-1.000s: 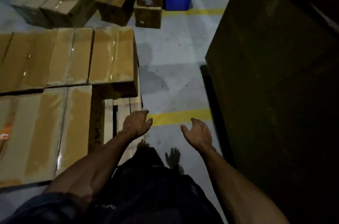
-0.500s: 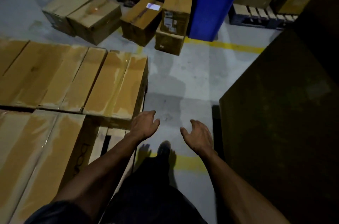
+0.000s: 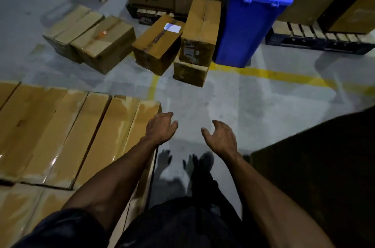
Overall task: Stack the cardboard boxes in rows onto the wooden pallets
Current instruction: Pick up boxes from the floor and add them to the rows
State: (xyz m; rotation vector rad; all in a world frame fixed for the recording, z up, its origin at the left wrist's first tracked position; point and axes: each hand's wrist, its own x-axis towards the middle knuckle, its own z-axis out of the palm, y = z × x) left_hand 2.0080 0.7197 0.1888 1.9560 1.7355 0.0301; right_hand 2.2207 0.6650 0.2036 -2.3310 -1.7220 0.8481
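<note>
1. Both hands hang out in front, empty: the left hand (image 3: 161, 129) has loosely spread fingers above the near corner of the stacked boxes (image 3: 81, 130), and the right hand (image 3: 221, 136) is cupped, palm turned inward, over bare floor (image 3: 233, 101).
2. Stacked boxes lie flat in a row on the left, taped tops side by side, with a second row nearer the camera; what they rest on cannot be seen.
3. Loose boxes sit on the floor ahead: a pair (image 3: 89, 38) touching each other at left, a labelled box (image 3: 158, 44) to their right, and an upright box (image 3: 199, 32) on top of a smaller one.
4. Just right of these stands a blue bin (image 3: 251, 24), lid open.
5. Behind, a pallet (image 3: 316, 34) carries large cartons.
6. Yellow lines (image 3: 263, 73) cross the floor.
7. A dark carton (image 3: 316, 176) fills the lower right.
</note>
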